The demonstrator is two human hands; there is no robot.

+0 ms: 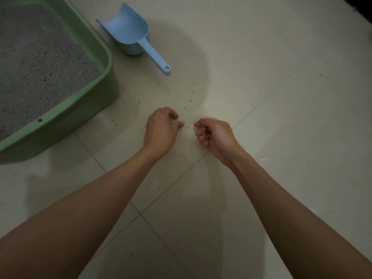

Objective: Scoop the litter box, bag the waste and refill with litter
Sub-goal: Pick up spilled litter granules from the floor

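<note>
At the frame's centre the left hand [161, 129] pinches spilled litter grains [190, 101] off the tiled floor [281, 117], while the right hand [213, 134] cups gathered grains. The green litter box [96, 93] sits upper left, the blue scoop [132, 35] just beside it

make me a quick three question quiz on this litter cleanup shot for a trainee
1. True or false: the light blue plastic scoop lies inside the green plastic litter box.
2. Which hand holds gathered litter grains in its cupped palm? A. left hand B. right hand C. neither
3. Fill in: the scattered dark litter grains lie on the cream tiled ____.

Key
1. False: the scoop lies on the floor beside the box, handle towards the hands.
2. B: grains show in the right palm; the left hand's fingers work at grains on the tiles.
3. floor
</note>
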